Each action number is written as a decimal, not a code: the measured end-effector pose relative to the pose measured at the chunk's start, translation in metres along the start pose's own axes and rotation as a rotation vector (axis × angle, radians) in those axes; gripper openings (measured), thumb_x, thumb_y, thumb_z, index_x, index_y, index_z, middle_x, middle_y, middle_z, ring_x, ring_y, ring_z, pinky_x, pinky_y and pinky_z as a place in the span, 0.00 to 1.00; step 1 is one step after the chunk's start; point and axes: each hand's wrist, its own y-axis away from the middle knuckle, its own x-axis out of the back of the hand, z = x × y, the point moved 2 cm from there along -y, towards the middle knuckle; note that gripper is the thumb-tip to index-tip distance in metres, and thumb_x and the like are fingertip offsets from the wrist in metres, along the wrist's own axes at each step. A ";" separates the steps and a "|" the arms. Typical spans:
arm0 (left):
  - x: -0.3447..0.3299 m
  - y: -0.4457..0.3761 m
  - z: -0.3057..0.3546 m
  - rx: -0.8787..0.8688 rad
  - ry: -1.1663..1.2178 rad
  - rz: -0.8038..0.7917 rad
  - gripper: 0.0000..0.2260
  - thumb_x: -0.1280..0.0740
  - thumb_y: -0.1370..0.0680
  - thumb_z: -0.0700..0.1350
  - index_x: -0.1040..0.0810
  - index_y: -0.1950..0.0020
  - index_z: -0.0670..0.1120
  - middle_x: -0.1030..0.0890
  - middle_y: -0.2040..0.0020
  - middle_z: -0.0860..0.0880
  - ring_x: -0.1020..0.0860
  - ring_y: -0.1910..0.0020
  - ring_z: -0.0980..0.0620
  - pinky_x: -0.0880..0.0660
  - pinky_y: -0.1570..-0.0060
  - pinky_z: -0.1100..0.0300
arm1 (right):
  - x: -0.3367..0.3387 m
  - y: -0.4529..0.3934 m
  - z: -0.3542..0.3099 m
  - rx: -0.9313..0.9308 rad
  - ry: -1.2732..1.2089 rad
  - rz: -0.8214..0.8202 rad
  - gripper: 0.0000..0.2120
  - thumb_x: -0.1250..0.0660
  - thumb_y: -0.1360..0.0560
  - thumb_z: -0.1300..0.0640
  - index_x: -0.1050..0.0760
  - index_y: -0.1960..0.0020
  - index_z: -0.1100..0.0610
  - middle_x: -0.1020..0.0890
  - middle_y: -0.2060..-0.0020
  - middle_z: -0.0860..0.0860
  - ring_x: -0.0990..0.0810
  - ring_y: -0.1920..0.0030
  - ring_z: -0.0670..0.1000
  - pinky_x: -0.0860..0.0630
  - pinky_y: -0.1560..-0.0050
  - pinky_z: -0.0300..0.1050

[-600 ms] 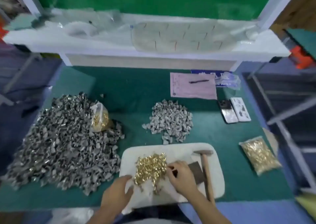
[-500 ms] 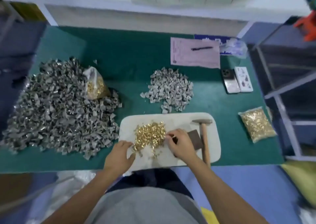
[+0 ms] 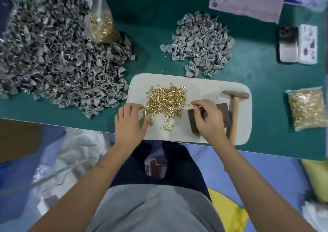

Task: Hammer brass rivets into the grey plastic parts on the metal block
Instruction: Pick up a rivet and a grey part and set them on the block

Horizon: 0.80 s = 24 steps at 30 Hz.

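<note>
Head | left hand (image 3: 130, 123) spread by rivets (image 3: 166, 100) | right hand (image 3: 207, 118) pinching rivet, covering block (image 3: 225, 115) | hammer (image 3: 234, 107) beside

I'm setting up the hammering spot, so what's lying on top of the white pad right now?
On the white pad lie a loose brass rivet pile, the metal block and a hammer. The right hand covers part of the block.

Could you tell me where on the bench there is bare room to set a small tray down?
Bare green mat lies between the large grey pile and the small grey pile, and between the white pad and the rivet bag. The pad itself is crowded: rivets, block, hammer, both hands.
</note>
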 end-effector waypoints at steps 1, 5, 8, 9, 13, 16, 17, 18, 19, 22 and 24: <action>-0.005 0.002 -0.002 0.005 0.005 0.048 0.15 0.35 0.20 0.56 0.25 0.37 0.50 0.27 0.40 0.49 0.31 0.40 0.45 0.33 0.43 0.49 | 0.000 0.001 0.002 0.015 -0.012 0.004 0.06 0.33 0.21 0.66 0.18 0.47 0.60 0.17 0.52 0.52 0.21 0.50 0.54 0.24 0.46 0.49; -0.023 0.009 -0.009 -0.011 0.037 0.156 0.15 0.39 0.18 0.56 0.26 0.35 0.50 0.29 0.38 0.49 0.32 0.38 0.45 0.38 0.41 0.52 | 0.002 -0.001 0.011 0.173 0.010 -0.010 0.07 0.33 0.20 0.67 0.18 0.46 0.62 0.17 0.52 0.53 0.19 0.50 0.54 0.22 0.48 0.50; -0.028 0.011 -0.011 -0.013 0.043 0.213 0.16 0.39 0.18 0.55 0.25 0.35 0.49 0.28 0.38 0.48 0.31 0.37 0.44 0.38 0.40 0.51 | 0.010 -0.006 0.010 0.326 0.248 0.062 0.06 0.33 0.21 0.63 0.16 0.49 0.59 0.16 0.56 0.51 0.20 0.56 0.56 0.30 0.41 0.36; -0.031 0.011 -0.011 -0.015 0.039 0.236 0.16 0.40 0.18 0.55 0.24 0.36 0.48 0.28 0.38 0.47 0.30 0.38 0.43 0.37 0.40 0.50 | 0.012 -0.009 0.012 0.372 0.319 0.111 0.06 0.31 0.22 0.63 0.16 0.51 0.57 0.16 0.57 0.50 0.21 0.58 0.55 0.37 0.37 0.31; -0.033 0.012 -0.008 -0.035 0.029 0.329 0.16 0.41 0.18 0.55 0.23 0.36 0.48 0.27 0.39 0.46 0.29 0.40 0.41 0.36 0.43 0.48 | 0.002 -0.017 0.022 0.314 0.254 0.016 0.06 0.33 0.20 0.62 0.16 0.48 0.59 0.15 0.55 0.51 0.21 0.56 0.58 0.26 0.46 0.47; -0.039 0.010 -0.011 -0.039 0.022 0.361 0.17 0.39 0.19 0.57 0.22 0.38 0.48 0.27 0.40 0.47 0.30 0.40 0.42 0.36 0.42 0.49 | -0.007 -0.018 0.028 0.301 0.289 0.009 0.08 0.34 0.20 0.61 0.16 0.46 0.58 0.15 0.55 0.49 0.23 0.54 0.55 0.29 0.45 0.43; -0.040 0.010 -0.013 -0.044 0.022 0.365 0.18 0.38 0.19 0.58 0.22 0.38 0.48 0.27 0.40 0.47 0.31 0.39 0.43 0.37 0.42 0.51 | -0.007 -0.018 0.028 0.305 0.314 0.032 0.08 0.34 0.20 0.60 0.16 0.46 0.57 0.16 0.56 0.48 0.23 0.54 0.54 0.34 0.42 0.34; -0.042 0.010 -0.014 -0.054 0.025 0.371 0.18 0.37 0.20 0.59 0.22 0.38 0.48 0.27 0.40 0.48 0.31 0.39 0.43 0.38 0.42 0.53 | -0.007 -0.017 0.028 0.313 0.332 0.054 0.08 0.34 0.20 0.60 0.16 0.46 0.57 0.16 0.56 0.48 0.23 0.54 0.53 0.39 0.40 0.28; -0.043 0.010 -0.015 -0.064 0.024 0.379 0.19 0.37 0.20 0.60 0.22 0.38 0.49 0.27 0.40 0.48 0.31 0.39 0.43 0.40 0.42 0.55 | -0.008 -0.016 0.028 0.322 0.333 0.067 0.08 0.34 0.20 0.60 0.16 0.46 0.56 0.16 0.56 0.47 0.23 0.54 0.53 0.42 0.40 0.26; -0.047 0.010 -0.018 -0.083 0.002 0.382 0.21 0.36 0.21 0.62 0.22 0.37 0.49 0.27 0.40 0.48 0.31 0.40 0.43 0.42 0.43 0.56 | -0.011 -0.015 0.032 0.324 0.285 0.048 0.09 0.35 0.19 0.59 0.16 0.45 0.56 0.17 0.55 0.45 0.23 0.53 0.52 0.40 0.42 0.25; -0.047 0.009 -0.018 -0.088 0.005 0.388 0.21 0.37 0.21 0.63 0.22 0.37 0.49 0.27 0.40 0.49 0.32 0.40 0.44 0.42 0.43 0.57 | -0.012 -0.016 0.034 0.332 0.283 0.052 0.09 0.35 0.19 0.59 0.16 0.45 0.56 0.18 0.55 0.43 0.23 0.52 0.51 0.39 0.45 0.25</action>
